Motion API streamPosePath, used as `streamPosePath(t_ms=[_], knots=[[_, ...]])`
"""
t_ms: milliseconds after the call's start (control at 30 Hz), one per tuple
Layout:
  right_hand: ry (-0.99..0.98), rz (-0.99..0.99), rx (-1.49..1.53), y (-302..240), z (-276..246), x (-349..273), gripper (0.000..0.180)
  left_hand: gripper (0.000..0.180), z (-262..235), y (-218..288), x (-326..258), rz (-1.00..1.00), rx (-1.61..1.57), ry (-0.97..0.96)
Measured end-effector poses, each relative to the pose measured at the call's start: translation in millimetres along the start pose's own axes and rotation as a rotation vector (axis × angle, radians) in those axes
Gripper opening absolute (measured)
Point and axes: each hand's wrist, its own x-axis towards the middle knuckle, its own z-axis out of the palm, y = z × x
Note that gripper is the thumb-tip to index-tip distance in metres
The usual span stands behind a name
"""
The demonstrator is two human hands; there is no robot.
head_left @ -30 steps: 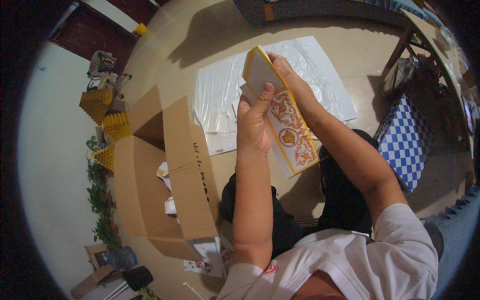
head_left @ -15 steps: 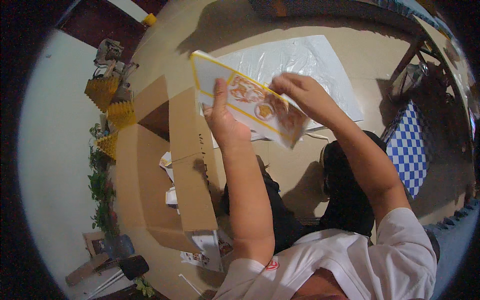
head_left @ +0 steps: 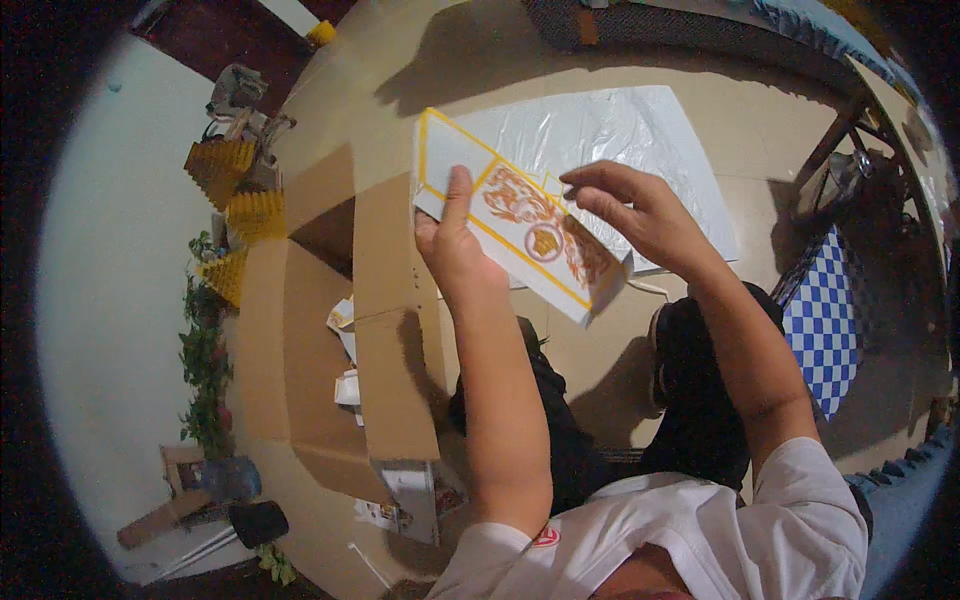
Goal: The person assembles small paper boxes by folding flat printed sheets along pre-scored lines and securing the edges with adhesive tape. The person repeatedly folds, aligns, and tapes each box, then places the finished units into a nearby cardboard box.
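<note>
Clearly, the left hand (head_left: 458, 245) has hold of the carton (head_left: 545, 242), just above the middle of the frame. Thumb lies flat on the front face, fingers tucked behind; grip closed.

Carton: white, yellow edging, orange scrollwork with a round emblem on the face. It is tilted, running from upper left down to lower right, lower end free of the left hand.

Right hand (head_left: 645, 215) is right of the carton, at its upper long edge. Fingers half curled, thumb and fingertips a little parted, nothing seen gripped. Whether they touch the edge, cannot tell.

Behind both hands, upper centre: white sheet (head_left: 660, 150), shiny and wrinkled, on the pale floor (head_left: 700, 70).

Left of centre: brown box (head_left: 395, 395), open, its near flap beside the left forearm. White pieces (head_left: 346, 388) inside. Below the box, a printed panel (head_left: 415, 490).

Right edge area: blue-and-white checked piece (head_left: 822, 315), beside dark trousers (head_left: 705, 385).

Far left: yellow stacks (head_left: 220, 168) at upper left, a leafy plant (head_left: 203, 365) below them, against the pale wall (head_left: 110, 300).
</note>
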Motion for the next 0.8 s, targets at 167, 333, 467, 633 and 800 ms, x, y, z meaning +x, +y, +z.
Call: streamPosePath(t_ms=[167, 333, 467, 633, 800], knots=[[0.194, -0.052, 0.157, -7, 5, 14, 0.028, 0.031, 21, -16, -23, -0.106, 0.144, -0.220], [0.323, -0.012, 0.092, -2, -3, 15, 0.023, 0.031, 30, -30, -34, -0.148, 0.252, -0.319], [0.520, -0.037, 0.140, 2, -15, 21, 0.023, 0.034, 32, -39, -37, -0.071, 0.376, -0.344], [0.705, -0.031, 0.341, 20, -50, 31, 0.028, 0.037, 25, -41, -43, -0.309, 0.641, -0.538], [0.498, 0.024, 0.325, 27, -51, 24, 0.037, 0.042, 22, -45, -34, -0.151, 0.412, -0.282]])
